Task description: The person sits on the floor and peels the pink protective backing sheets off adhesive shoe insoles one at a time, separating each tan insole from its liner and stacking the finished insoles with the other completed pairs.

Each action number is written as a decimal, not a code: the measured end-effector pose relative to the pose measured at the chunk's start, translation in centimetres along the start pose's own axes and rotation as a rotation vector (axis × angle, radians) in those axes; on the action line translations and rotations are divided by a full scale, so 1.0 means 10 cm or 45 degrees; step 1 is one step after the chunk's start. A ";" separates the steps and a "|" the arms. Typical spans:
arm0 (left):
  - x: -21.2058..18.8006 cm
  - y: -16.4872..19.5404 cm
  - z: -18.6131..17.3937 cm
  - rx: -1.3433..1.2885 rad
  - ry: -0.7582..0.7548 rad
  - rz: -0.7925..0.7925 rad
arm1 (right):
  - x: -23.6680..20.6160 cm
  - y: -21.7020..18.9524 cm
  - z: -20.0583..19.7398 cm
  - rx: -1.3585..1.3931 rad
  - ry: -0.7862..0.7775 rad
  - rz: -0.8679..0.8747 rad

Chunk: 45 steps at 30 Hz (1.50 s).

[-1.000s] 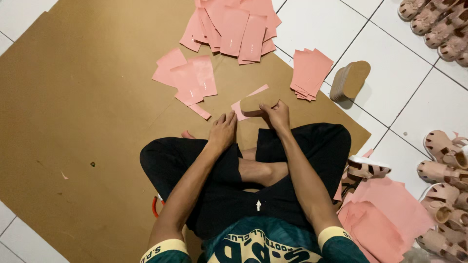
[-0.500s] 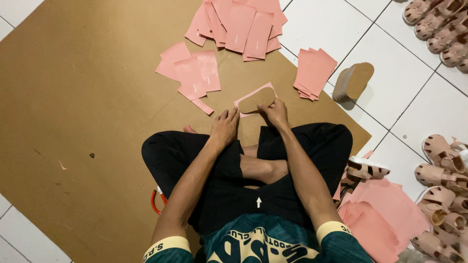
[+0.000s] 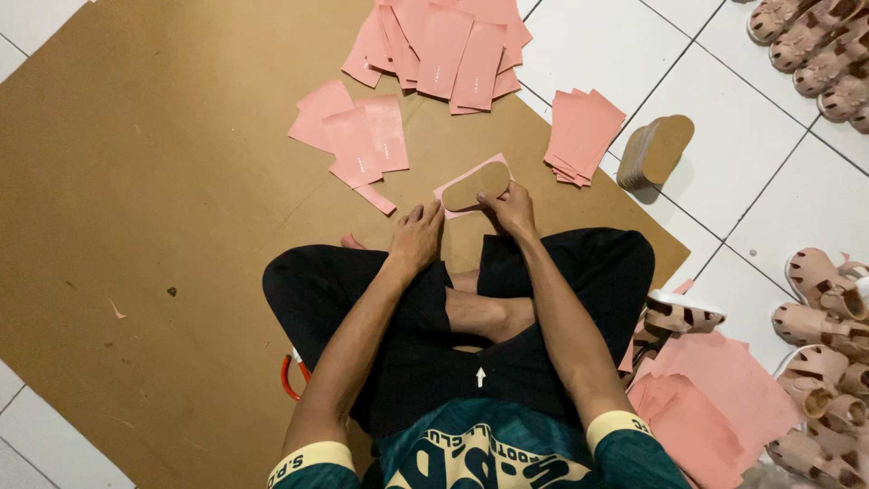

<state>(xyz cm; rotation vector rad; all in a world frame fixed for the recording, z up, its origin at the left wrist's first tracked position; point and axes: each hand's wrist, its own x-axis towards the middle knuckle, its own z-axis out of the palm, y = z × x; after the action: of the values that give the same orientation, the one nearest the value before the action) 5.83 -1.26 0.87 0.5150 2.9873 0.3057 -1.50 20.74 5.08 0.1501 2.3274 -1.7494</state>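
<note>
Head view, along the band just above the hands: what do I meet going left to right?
Bare brown board → loose pink sheets → tan insole lying on a pink sheet, the right hand touching it → fanned stack of pink sheets → stack of tan insoles → white floor tiles.

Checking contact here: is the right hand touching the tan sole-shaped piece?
Touching. The head view shows the right hand with its fingers on the tan sole-shaped piece.
</note>
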 end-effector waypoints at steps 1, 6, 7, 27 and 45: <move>0.00 -0.01 0.02 -0.012 -0.008 -0.008 | 0.00 0.00 0.00 0.008 -0.008 -0.001; 0.02 -0.05 0.09 -0.079 0.071 -0.050 | -0.01 -0.01 0.00 -0.102 0.039 0.006; 0.02 -0.05 0.10 -0.125 0.094 -0.083 | -0.01 -0.01 0.00 -0.111 0.043 0.001; 0.01 -0.03 -0.06 0.125 0.051 0.094 | -0.04 -0.01 0.00 -0.239 0.100 0.012; 0.02 0.08 -0.28 -0.007 0.067 0.027 | -0.03 -0.01 0.02 -0.287 0.140 -0.024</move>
<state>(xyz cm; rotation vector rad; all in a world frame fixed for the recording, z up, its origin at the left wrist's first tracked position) 5.55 -0.94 3.77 0.5463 3.0328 0.3345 -1.20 20.59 5.17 0.1906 2.5921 -1.5078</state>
